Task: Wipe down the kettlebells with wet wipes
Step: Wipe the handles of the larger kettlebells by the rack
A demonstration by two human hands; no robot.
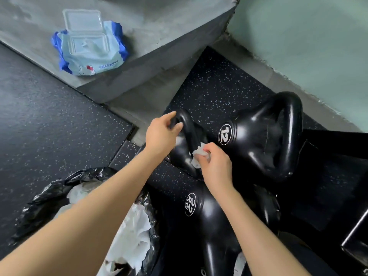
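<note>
A small glossy black kettlebell [187, 148] stands on the speckled mat in the middle of the view. My left hand [161, 134] grips the top of its handle. My right hand [216, 166] pinches a crumpled white wet wipe [199, 154] against the kettlebell's body, just below the handle. A larger black kettlebell marked 12 [258, 136] stands to the right. Another one marked 22 KG [207, 220] sits close below, partly hidden by my right forearm.
An open blue pack of wet wipes [89, 50] lies on a grey concrete ledge [159, 36] at the upper left. A black bin bag [49, 196] holding used white wipes sits at the lower left. A pale green wall [308, 36] closes off the right.
</note>
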